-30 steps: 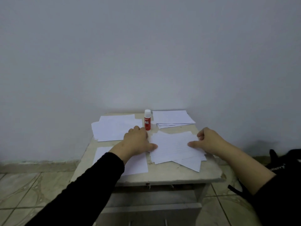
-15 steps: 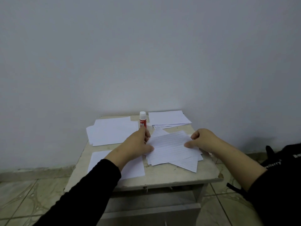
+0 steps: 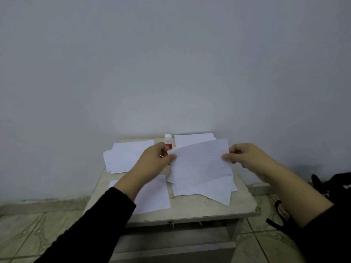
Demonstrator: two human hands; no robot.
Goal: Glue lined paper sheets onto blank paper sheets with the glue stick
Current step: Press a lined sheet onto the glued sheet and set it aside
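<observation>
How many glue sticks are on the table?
1. The glue stick stands upright at the back of the table, between two paper piles, just behind the left hand. Another could be hidden under the papers.

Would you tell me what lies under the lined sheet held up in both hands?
Under the lined sheet a loose pile of lined sheets rests on the table. The pile's middle is covered.
</observation>
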